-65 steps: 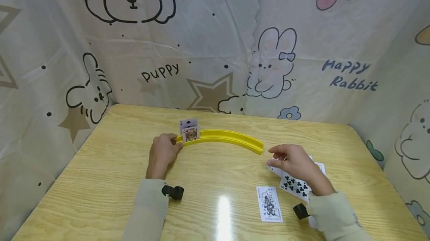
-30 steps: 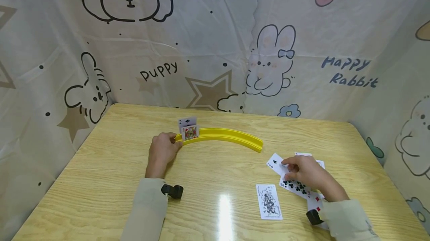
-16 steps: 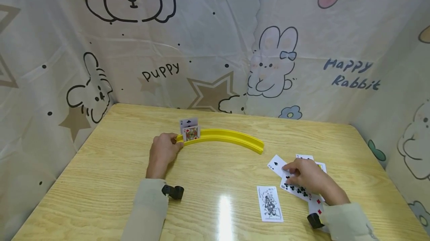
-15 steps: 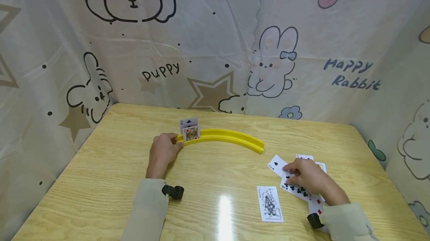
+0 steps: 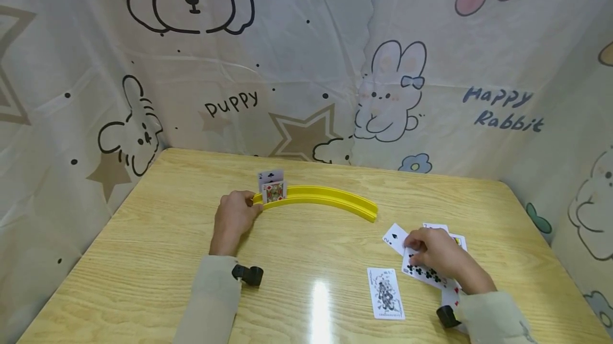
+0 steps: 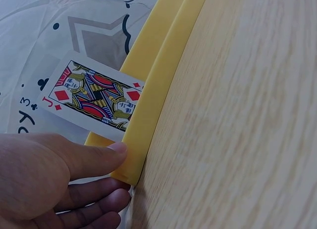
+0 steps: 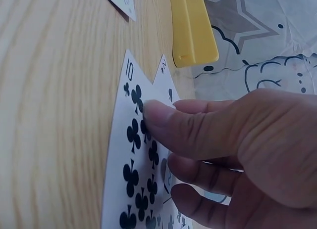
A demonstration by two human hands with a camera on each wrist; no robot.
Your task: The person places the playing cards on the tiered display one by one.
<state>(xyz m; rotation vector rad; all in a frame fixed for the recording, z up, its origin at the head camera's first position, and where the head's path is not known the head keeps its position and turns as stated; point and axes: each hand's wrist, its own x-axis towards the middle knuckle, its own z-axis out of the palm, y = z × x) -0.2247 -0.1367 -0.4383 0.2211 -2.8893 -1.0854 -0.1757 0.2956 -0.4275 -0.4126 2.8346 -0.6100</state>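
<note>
My left hand (image 5: 234, 221) grips the left end of a curved yellow card holder (image 5: 325, 195), thumb on its near side. A jack of diamonds (image 6: 96, 95) stands in the holder beside that hand, and a three of clubs (image 5: 271, 174) stands behind it. Over on the right, my right hand (image 5: 440, 251) pinches a ten of clubs (image 7: 136, 155) near one edge, with the thumb on its face. Beneath the ten's far corner, a two of spades (image 5: 395, 236) pokes out. A joker (image 5: 386, 293) lies face up, apart, nearer me.
More cards lie partly hidden under my right hand, among them a diamond card (image 5: 449, 297) and a card with a coloured picture (image 5: 461, 241). The wooden table (image 5: 297, 259) meets a printed cloth (image 5: 287, 67) at the back.
My right hand has moved from beside the holder's right end back to the right, onto the ten of clubs. During the last second it has barely shifted. The left hand has stayed on the holder.
</note>
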